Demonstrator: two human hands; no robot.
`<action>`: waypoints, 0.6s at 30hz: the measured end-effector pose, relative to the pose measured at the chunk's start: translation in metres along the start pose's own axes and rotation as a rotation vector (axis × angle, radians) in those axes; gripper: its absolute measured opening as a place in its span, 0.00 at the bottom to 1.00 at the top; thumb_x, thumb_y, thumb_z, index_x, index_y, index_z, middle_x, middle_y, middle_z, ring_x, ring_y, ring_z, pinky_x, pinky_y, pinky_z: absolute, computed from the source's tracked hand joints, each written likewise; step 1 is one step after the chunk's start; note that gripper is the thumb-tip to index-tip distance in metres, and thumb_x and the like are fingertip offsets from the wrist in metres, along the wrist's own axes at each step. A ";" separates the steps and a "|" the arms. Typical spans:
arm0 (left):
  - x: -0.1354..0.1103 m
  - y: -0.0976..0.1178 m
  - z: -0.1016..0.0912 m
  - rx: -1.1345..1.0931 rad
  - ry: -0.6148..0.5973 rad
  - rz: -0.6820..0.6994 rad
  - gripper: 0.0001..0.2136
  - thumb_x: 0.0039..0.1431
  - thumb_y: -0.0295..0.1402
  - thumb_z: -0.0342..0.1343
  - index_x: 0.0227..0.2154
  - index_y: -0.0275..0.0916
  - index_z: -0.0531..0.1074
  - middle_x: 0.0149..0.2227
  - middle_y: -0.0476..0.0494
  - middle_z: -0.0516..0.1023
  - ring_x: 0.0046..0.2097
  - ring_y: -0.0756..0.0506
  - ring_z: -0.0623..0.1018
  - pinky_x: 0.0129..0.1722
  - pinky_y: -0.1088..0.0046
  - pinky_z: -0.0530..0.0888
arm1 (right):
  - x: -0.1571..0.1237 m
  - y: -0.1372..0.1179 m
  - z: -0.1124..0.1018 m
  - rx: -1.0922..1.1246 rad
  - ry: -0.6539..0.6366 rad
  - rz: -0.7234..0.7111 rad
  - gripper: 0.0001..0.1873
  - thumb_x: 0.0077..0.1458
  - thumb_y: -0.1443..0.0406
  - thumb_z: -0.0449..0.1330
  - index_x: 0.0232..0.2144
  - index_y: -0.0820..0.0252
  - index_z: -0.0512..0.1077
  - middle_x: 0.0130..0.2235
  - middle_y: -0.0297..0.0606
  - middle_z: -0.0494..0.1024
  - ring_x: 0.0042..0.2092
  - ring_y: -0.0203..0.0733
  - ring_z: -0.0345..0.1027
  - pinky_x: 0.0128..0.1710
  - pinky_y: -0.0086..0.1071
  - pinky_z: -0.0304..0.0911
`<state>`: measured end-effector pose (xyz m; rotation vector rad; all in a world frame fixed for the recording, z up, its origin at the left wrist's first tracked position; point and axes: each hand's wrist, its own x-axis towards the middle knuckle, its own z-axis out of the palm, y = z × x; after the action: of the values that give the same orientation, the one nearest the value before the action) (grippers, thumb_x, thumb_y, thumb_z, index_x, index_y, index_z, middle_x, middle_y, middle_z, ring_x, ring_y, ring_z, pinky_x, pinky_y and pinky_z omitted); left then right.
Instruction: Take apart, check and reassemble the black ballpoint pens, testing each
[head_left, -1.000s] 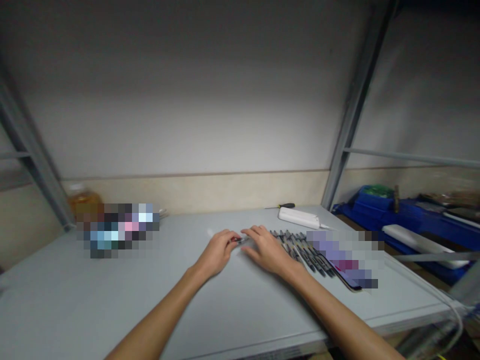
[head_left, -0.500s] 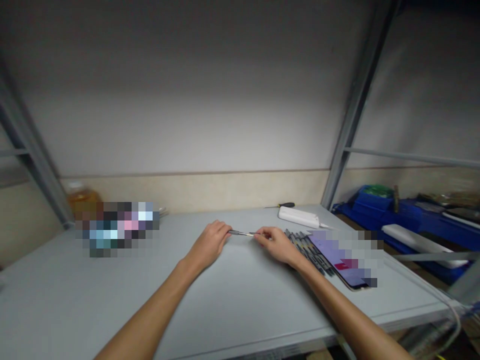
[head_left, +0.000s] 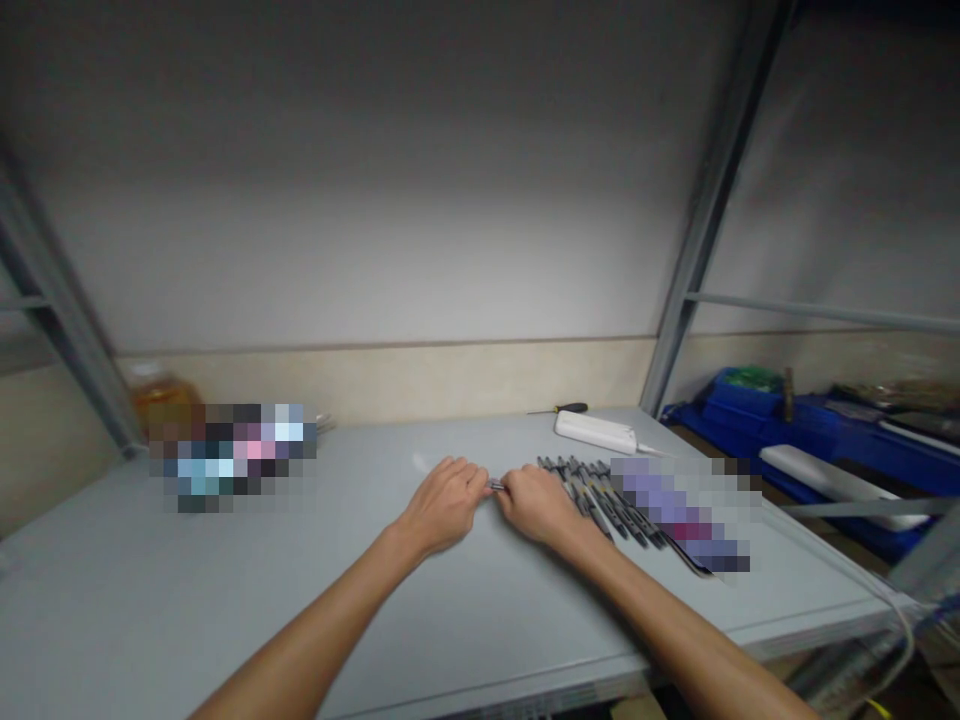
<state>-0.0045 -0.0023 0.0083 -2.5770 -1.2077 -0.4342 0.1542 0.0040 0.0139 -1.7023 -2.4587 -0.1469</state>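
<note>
Both of my hands are close together above the grey table, closed on one slim pen (head_left: 496, 486). Only a short grey piece of it shows between my fists. My left hand (head_left: 446, 505) wraps round its left end, and my right hand (head_left: 541, 505) grips the right end. My fingers hide the rest. Just right of my right hand, several dark grey pens (head_left: 600, 500) lie side by side on the table. Beyond them is a flat purple item (head_left: 660, 508), partly blurred out by large pixels.
A white power strip (head_left: 596, 432) with a cable lies at the back right, near a screwdriver (head_left: 571, 408). At the back left are a pixelated pile (head_left: 232, 460) and a jar of amber liquid (head_left: 161, 392). Metal posts (head_left: 679, 340) flank the table (head_left: 420, 640); blue bins (head_left: 750, 400) stand beyond.
My hands have come together, covering most of the pen, whose thin bright tip was exposed between them before. More of the pens at the right now show beside my right hand.
</note>
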 end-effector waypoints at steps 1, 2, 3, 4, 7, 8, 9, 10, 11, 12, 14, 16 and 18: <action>0.000 0.000 0.002 -0.039 -0.001 -0.027 0.15 0.63 0.32 0.35 0.31 0.36 0.66 0.30 0.40 0.72 0.35 0.44 0.69 0.37 0.67 0.62 | -0.001 0.000 -0.001 -0.028 0.017 -0.010 0.19 0.58 0.60 0.45 0.34 0.63 0.75 0.35 0.51 0.77 0.38 0.48 0.72 0.34 0.33 0.60; 0.000 0.000 0.005 -0.087 -0.005 -0.061 0.15 0.63 0.32 0.35 0.31 0.36 0.66 0.29 0.41 0.72 0.33 0.44 0.70 0.35 0.68 0.62 | -0.001 0.000 -0.001 -0.052 0.031 -0.015 0.21 0.59 0.61 0.44 0.35 0.64 0.74 0.34 0.52 0.77 0.37 0.48 0.72 0.34 0.34 0.60; 0.000 0.001 0.007 -0.145 -0.011 -0.097 0.15 0.63 0.32 0.36 0.30 0.37 0.66 0.28 0.42 0.72 0.32 0.45 0.70 0.33 0.69 0.62 | -0.002 -0.001 -0.002 -0.068 0.041 -0.016 0.22 0.61 0.61 0.42 0.35 0.63 0.74 0.33 0.52 0.77 0.37 0.48 0.72 0.33 0.34 0.60; 0.000 0.001 0.008 -0.212 -0.018 -0.136 0.15 0.63 0.33 0.35 0.29 0.37 0.66 0.27 0.43 0.72 0.30 0.46 0.70 0.32 0.71 0.62 | -0.002 -0.001 -0.002 -0.077 0.051 -0.020 0.23 0.61 0.61 0.40 0.35 0.63 0.73 0.32 0.52 0.77 0.36 0.47 0.72 0.33 0.33 0.60; 0.001 0.002 0.009 -0.443 -0.049 -0.224 0.19 0.64 0.37 0.33 0.24 0.38 0.66 0.22 0.47 0.69 0.26 0.49 0.68 0.29 0.74 0.61 | -0.003 -0.001 -0.004 -0.091 0.086 -0.055 0.22 0.62 0.62 0.39 0.36 0.62 0.72 0.32 0.49 0.77 0.36 0.46 0.72 0.32 0.32 0.60; 0.001 0.001 0.008 -0.504 -0.050 -0.236 0.20 0.64 0.38 0.33 0.23 0.38 0.66 0.21 0.48 0.69 0.25 0.50 0.67 0.28 0.74 0.61 | -0.003 -0.001 -0.004 -0.094 0.093 -0.066 0.21 0.62 0.62 0.39 0.36 0.62 0.71 0.32 0.49 0.77 0.36 0.46 0.72 0.31 0.31 0.60; 0.000 0.000 0.007 -0.552 -0.040 -0.237 0.20 0.63 0.39 0.33 0.23 0.38 0.66 0.22 0.49 0.69 0.26 0.50 0.67 0.29 0.74 0.62 | -0.003 0.000 -0.004 -0.096 0.097 -0.069 0.20 0.62 0.62 0.40 0.36 0.62 0.71 0.33 0.48 0.77 0.36 0.45 0.72 0.31 0.31 0.59; 0.000 -0.001 0.005 -0.585 -0.013 -0.231 0.19 0.63 0.40 0.35 0.25 0.38 0.66 0.24 0.48 0.70 0.28 0.49 0.68 0.30 0.75 0.62 | -0.003 0.000 -0.004 -0.099 0.099 -0.061 0.20 0.62 0.62 0.40 0.36 0.62 0.71 0.32 0.47 0.77 0.36 0.45 0.72 0.31 0.31 0.59; -0.001 -0.002 0.003 -0.605 0.029 -0.222 0.16 0.62 0.40 0.38 0.29 0.38 0.67 0.26 0.48 0.71 0.30 0.49 0.69 0.32 0.74 0.63 | -0.003 0.001 -0.003 -0.100 0.100 -0.042 0.20 0.62 0.62 0.40 0.36 0.61 0.70 0.32 0.47 0.77 0.35 0.45 0.72 0.30 0.30 0.59; -0.002 -0.004 0.002 -0.614 0.074 -0.212 0.13 0.61 0.39 0.41 0.32 0.37 0.67 0.29 0.46 0.72 0.32 0.49 0.69 0.34 0.74 0.64 | -0.003 0.003 -0.002 -0.101 0.103 -0.019 0.20 0.62 0.61 0.40 0.36 0.61 0.70 0.32 0.46 0.77 0.35 0.45 0.72 0.29 0.30 0.58; -0.003 -0.007 -0.001 -0.617 0.149 -0.198 0.10 0.59 0.36 0.45 0.36 0.37 0.67 0.33 0.44 0.72 0.36 0.48 0.70 0.37 0.73 0.65 | -0.003 0.005 0.000 -0.099 0.114 0.015 0.20 0.62 0.60 0.40 0.36 0.61 0.70 0.31 0.46 0.77 0.34 0.45 0.72 0.29 0.30 0.57; -0.003 -0.009 -0.001 -0.605 0.176 -0.198 0.09 0.59 0.34 0.45 0.34 0.37 0.68 0.33 0.44 0.73 0.36 0.47 0.70 0.38 0.73 0.65 | -0.004 0.005 0.001 -0.095 0.119 0.023 0.18 0.61 0.60 0.41 0.36 0.60 0.69 0.32 0.45 0.77 0.35 0.44 0.71 0.29 0.30 0.57; -0.002 -0.010 0.000 -0.592 0.162 -0.227 0.12 0.60 0.34 0.43 0.29 0.37 0.69 0.30 0.44 0.73 0.34 0.48 0.70 0.36 0.73 0.65 | -0.004 0.005 0.001 -0.091 0.113 0.014 0.16 0.61 0.61 0.43 0.37 0.60 0.68 0.33 0.44 0.76 0.36 0.44 0.70 0.30 0.30 0.56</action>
<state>-0.0140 0.0026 0.0083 -2.7890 -1.4921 -1.1826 0.1600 0.0020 0.0119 -1.6955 -2.3917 -0.3483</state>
